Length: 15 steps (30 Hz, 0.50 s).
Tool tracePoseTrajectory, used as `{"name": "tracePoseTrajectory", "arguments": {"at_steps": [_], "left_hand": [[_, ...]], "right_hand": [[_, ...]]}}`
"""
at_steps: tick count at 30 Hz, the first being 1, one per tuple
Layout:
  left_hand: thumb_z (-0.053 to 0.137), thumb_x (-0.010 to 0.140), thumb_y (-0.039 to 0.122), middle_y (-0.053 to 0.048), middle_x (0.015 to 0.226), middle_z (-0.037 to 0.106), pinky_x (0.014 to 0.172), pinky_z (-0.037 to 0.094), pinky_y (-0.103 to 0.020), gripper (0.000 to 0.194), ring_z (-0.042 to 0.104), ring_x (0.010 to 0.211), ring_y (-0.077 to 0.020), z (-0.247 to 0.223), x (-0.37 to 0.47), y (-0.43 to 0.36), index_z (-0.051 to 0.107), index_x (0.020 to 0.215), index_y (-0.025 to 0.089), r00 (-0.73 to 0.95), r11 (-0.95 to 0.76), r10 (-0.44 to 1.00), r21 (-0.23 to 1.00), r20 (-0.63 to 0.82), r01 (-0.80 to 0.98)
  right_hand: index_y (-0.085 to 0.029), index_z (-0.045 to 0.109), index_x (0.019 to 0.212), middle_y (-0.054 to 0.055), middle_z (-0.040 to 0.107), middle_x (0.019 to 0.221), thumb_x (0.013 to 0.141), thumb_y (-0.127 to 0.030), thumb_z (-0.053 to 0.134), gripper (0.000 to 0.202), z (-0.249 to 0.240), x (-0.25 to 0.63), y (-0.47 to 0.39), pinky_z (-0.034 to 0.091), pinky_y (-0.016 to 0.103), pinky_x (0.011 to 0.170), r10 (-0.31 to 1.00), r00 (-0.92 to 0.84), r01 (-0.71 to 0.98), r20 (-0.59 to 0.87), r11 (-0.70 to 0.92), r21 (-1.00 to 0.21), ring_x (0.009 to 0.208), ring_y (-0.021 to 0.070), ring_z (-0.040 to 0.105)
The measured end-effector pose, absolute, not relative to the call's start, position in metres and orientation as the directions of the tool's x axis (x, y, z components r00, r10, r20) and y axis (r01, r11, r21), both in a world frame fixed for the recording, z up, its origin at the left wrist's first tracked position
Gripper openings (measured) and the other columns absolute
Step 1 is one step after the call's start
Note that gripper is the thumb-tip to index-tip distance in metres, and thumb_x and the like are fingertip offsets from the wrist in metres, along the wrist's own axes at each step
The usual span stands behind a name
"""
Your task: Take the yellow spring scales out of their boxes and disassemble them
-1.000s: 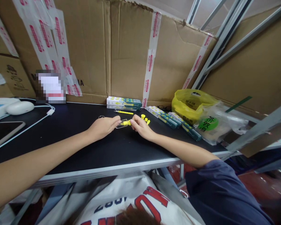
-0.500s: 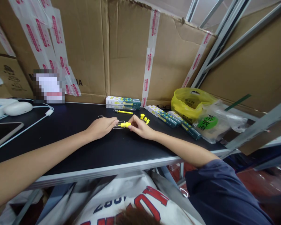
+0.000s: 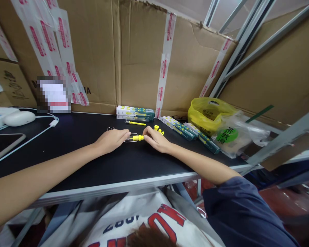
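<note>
A yellow tool with a metal wire frame [image 3: 137, 138] lies level between my two hands, just over the black table. My left hand [image 3: 112, 140] is closed on the wire-frame end, and its fingers hide that end. From the other side, my right hand [image 3: 156, 140] pinches the yellow end between thumb and fingers. Small yellow plastic parts [image 3: 156, 128] lie right behind my right hand, which partly covers them. Farther back rests a thin yellow rod with a dark tip [image 3: 135, 122]. Near my left knuckles is a small metal ring [image 3: 110, 128].
Printed slim boxes [image 3: 135, 112] stand at the back, with more slim boxes [image 3: 181, 128] to the right. A yellow plastic bag [image 3: 208, 116] and a clear bag [image 3: 231, 140] sit at the right edge. Leftward lie a phone [image 3: 6, 147], a white case [image 3: 20, 118] and a cable [image 3: 42, 133].
My right hand has shifted slightly right and turned at the yellow end, now covering more of the small yellow parts. My left hand stays in place on the wire frame.
</note>
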<state>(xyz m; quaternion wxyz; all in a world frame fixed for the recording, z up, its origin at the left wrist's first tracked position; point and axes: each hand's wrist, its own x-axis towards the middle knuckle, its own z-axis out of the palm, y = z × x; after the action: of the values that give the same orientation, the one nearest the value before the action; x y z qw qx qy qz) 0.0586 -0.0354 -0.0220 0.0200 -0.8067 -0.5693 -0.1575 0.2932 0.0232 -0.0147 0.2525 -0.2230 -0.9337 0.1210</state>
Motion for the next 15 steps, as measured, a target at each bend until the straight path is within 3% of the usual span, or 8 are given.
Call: {"name": "tracePoseTrajectory", "arguments": {"at_steps": [3,6,11,15], "left_hand": [[0.015,0.098,0.044,-0.004,0.079,0.067,0.058,0.034,-0.028,0.044,0.063,0.075,-0.0238,-0.0199,0.0610,-0.0384,0.053,0.089,0.023,0.308,-0.345,0.911,0.096,0.276,0.934],[0.016,0.098,0.044,-0.004,0.080,0.067,0.058,0.033,-0.028,0.043,0.063,0.075,-0.0236,-0.0189,0.0625,-0.0404,0.052,0.089,0.023,0.320,-0.346,0.907,0.054,0.275,0.937],[0.015,0.098,0.044,-0.004,0.079,0.066,0.056,0.030,-0.028,0.044,0.062,0.074,-0.0235,-0.0208,0.0606,-0.0379,0.053,0.090,0.023,0.312,-0.336,0.911,0.044,0.271,0.941],[0.016,0.097,0.045,-0.004,0.079,0.066,0.056,0.029,-0.027,0.044,0.061,0.073,-0.0230,-0.0220,0.0589,-0.0357,0.053,0.088,0.023,0.306,-0.337,0.916,0.084,0.260,0.938]], "right_hand": [[-0.016,0.055,0.077,0.000,0.051,0.066,0.100,-0.042,0.023,0.046,-0.0177,0.2920,0.0244,0.038,0.026,0.066,0.541,-0.777,0.357,0.322,0.800,-0.483,0.063,0.0129,0.050],[-0.015,0.056,0.074,-0.002,0.047,0.059,0.099,-0.049,0.024,0.053,-0.0219,0.2898,0.0260,0.037,0.026,0.063,0.561,-0.790,0.330,0.246,0.728,-0.601,0.057,0.0112,0.047],[-0.017,0.049,0.083,-0.003,0.050,0.063,0.096,-0.046,0.038,0.034,-0.0245,0.2885,0.0264,0.038,0.024,0.063,0.519,-0.808,0.221,0.279,0.707,-0.672,0.059,0.0106,0.046],[-0.018,0.045,0.088,-0.001,0.054,0.073,0.094,-0.038,0.046,0.021,-0.0228,0.2904,0.0266,0.040,0.025,0.063,0.476,-0.812,0.208,0.337,0.776,-0.595,0.065,0.0121,0.051]]}}
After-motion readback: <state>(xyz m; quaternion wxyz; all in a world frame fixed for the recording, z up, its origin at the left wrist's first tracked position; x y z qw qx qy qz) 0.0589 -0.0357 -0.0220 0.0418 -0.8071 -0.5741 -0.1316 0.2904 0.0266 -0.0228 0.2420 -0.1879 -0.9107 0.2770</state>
